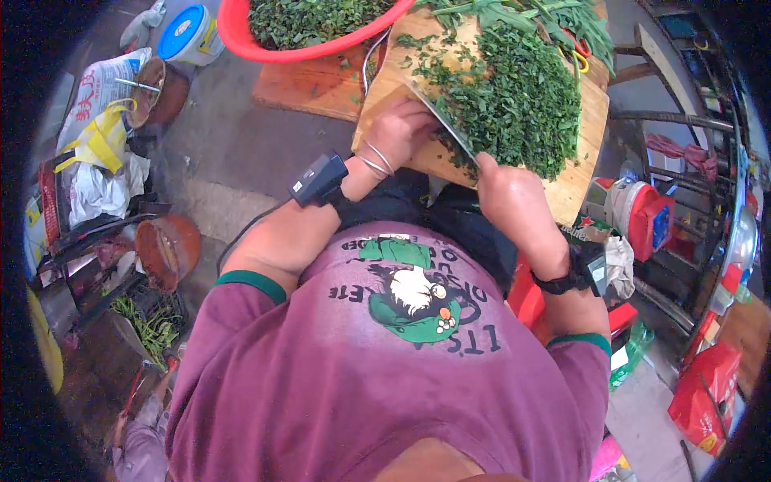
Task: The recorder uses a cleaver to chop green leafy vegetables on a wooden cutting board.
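A heap of finely chopped leafy greens (518, 99) covers much of a wooden cutting board (566, 202). My right hand (512, 187) grips a knife at the board's near edge. The knife's blade (443, 120) slants up and left along the heap's left side. My left hand (400, 129) is beside the blade at the board's left part, its fingers bent and partly hidden; whether they hold anything cannot be told. Uncut long leaves (584, 24) lie at the board's far right. A red plastic basin (313, 55) of chopped greens stands at the far left of the board.
Under the basin is a reddish wooden board (301, 96). A white bucket with a blue lid (190, 33) stands at the upper left, near a clay pot (168, 93). Yellow scissor handles (581, 62) show at the board's right edge. A metal rack (674, 120) is on the right.
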`<state>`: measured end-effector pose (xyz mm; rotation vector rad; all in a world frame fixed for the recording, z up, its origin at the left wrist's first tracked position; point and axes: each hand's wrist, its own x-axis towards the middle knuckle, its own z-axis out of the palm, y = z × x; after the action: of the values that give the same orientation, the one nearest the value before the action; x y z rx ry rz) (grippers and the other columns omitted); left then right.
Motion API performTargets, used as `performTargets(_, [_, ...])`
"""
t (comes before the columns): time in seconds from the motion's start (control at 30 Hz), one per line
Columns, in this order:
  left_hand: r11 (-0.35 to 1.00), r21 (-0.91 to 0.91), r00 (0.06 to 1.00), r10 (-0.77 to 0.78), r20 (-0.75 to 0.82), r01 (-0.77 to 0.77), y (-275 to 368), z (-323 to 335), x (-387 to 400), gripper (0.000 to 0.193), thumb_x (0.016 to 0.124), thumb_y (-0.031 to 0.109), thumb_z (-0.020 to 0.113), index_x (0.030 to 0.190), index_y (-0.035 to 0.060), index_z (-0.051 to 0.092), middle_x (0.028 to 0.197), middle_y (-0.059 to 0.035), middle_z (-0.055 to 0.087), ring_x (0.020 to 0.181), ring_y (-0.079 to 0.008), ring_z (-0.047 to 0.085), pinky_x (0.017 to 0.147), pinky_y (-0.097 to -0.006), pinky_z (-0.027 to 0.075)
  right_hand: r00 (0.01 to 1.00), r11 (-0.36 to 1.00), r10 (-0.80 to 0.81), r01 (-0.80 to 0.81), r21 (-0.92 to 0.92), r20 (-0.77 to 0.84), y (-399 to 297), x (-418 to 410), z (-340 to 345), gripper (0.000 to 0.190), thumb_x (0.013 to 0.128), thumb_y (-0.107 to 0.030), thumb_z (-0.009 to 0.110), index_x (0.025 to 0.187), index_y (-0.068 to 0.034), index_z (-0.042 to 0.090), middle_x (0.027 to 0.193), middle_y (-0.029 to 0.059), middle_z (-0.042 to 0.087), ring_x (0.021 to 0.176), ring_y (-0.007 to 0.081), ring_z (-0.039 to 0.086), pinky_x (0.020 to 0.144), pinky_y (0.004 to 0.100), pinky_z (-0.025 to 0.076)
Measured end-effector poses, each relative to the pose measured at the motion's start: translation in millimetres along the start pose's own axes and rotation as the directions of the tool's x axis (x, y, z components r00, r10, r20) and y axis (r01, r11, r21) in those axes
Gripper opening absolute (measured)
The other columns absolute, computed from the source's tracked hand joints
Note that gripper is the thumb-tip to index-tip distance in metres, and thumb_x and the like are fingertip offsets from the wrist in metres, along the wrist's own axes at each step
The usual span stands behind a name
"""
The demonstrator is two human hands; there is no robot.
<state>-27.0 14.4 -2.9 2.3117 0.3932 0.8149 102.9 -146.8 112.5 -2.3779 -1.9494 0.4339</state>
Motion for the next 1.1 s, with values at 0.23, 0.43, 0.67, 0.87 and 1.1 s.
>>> performTargets(0.23, [0.999,-0.003,0.998,-0.048,-0.03,0.048,2,3,-2,0.023,0.067,0.006,0.067,0.09,0.0095,0.068,0.098,-0.0069,0.064,0.1,-0.0296,0.058,0.084,-0.0364,0.049,0.997,0.999,0.005,-0.008,-0.04,-0.083,-25,46,23,0.007,0.078,-0.008,0.052,0.082,-0.002,0.05,0.062,0.0177,0.062,0.058,0.0327,0.065,0.051,0.0412,0.052])
performTargets(0.43, [0.996,0.077,0.998,0.047,-0.031,-0.045,-1,5,-2,0.018,0.069,0.007,0.066,0.087,0.0102,0.068,0.094,-0.0054,0.063,0.09,-0.027,0.058,0.081,-0.0353,0.049,0.966,0.993,0.122,-0.118,0.031,-0.228,-7,34,21,0.012,0.083,-0.017,0.054,0.078,-0.006,0.052,0.058,0.0162,0.06,0.056,0.0342,0.063,0.05,0.0452,0.05])
performTargets(0.67, [0.996,0.045,0.994,0.085,-0.066,-0.083,2,-2,2,0.016,0.067,0.006,0.068,0.083,0.0075,0.068,0.089,-0.0072,0.063,0.086,-0.0259,0.058,0.075,-0.0354,0.049,0.997,0.997,0.068,-0.066,0.041,-0.03,0,-1,-5,0.011,0.085,-0.016,0.051,0.089,-0.005,0.054,0.059,0.0193,0.059,0.056,0.0377,0.06,0.052,0.0481,0.048])
performTargets(0.87, [1.0,0.002,0.999,0.007,-0.043,-0.006,-1,1,0,0.017,0.066,0.004,0.068,0.083,0.0069,0.068,0.089,-0.0083,0.063,0.086,-0.0279,0.057,0.075,-0.0368,0.049,0.999,0.998,0.037,-0.038,0.047,0.016,-5,9,-1,0.01,0.083,-0.012,0.051,0.088,-0.003,0.053,0.06,0.0196,0.059,0.058,0.0376,0.061,0.052,0.0475,0.049])
performTargets(1.1, [0.999,0.006,0.998,-0.045,0.039,0.045,4,-4,1,0.023,0.071,0.011,0.069,0.093,0.0061,0.068,0.103,-0.0124,0.062,0.101,-0.0321,0.057,0.089,-0.0393,0.047,0.996,0.995,0.093,-0.092,0.041,-0.013,-30,41,14,0.007,0.077,-0.008,0.053,0.081,-0.002,0.051,0.064,0.021,0.062,0.063,0.0371,0.064,0.056,0.0455,0.052])
